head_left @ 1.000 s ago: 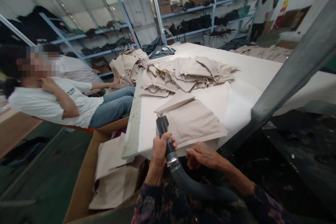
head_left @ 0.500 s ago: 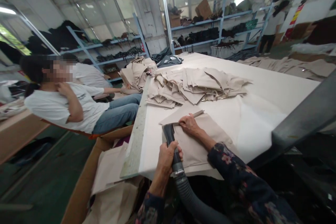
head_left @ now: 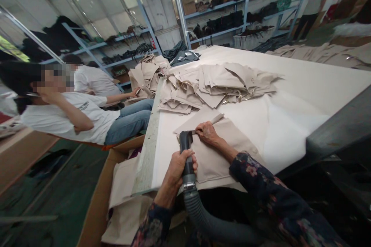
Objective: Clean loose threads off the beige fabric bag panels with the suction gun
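— Where is the black vacuum nozzle on its grey ribbed hose point(head_left: 186, 150)?

— In the left hand point(head_left: 177, 166), fingers wrapped tight round the neck just above the metal collar. The mouth rests near the top left corner of the beige fabric piece point(head_left: 216, 150), which lies flat on the white table point(head_left: 290, 85) at the near edge.

— And the right hand point(head_left: 207, 132)?

— Palm down on that cloth just beside the nozzle mouth, fingers curled at a folded-back edge, likely pinning it so suction cannot lift it. Whether it pinches the fold or only presses, I cannot tell from here.

— What surrounds them?

— A heap of the same beige pieces point(head_left: 214, 85) farther up the table, an open cardboard box point(head_left: 98, 204) holding more below the left edge, and a seated person in a white shirt point(head_left: 66, 114) off to the left, well apart.
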The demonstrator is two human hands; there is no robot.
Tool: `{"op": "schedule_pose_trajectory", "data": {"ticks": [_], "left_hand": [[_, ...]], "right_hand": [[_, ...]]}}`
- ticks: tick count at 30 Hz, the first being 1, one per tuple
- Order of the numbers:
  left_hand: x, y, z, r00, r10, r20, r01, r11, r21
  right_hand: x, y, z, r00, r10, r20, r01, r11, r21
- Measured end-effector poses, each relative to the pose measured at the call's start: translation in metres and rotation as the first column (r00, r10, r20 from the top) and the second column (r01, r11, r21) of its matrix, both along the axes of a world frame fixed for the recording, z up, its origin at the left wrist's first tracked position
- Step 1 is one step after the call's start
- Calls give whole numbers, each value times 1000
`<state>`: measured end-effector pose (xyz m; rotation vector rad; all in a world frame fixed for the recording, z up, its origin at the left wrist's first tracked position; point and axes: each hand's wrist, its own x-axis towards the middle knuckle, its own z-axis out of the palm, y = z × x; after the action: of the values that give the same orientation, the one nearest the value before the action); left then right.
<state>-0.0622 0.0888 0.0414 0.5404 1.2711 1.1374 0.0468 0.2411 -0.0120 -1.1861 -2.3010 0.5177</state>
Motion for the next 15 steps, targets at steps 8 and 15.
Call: {"op": "schedule_pose_trajectory", "data": {"ticks": [8, 15], "left_hand": [[-17, 23, 8, 995, -91, 28, 92, 995, -40], [-25, 1, 14, 990, -137, 23, 139, 986, -93]], "right_hand": [[-3, 5, -3, 997, -68, -42, 67, 997, -29], [-4, 5, -8, 994, -83, -65, 81, 996, -46]]}}
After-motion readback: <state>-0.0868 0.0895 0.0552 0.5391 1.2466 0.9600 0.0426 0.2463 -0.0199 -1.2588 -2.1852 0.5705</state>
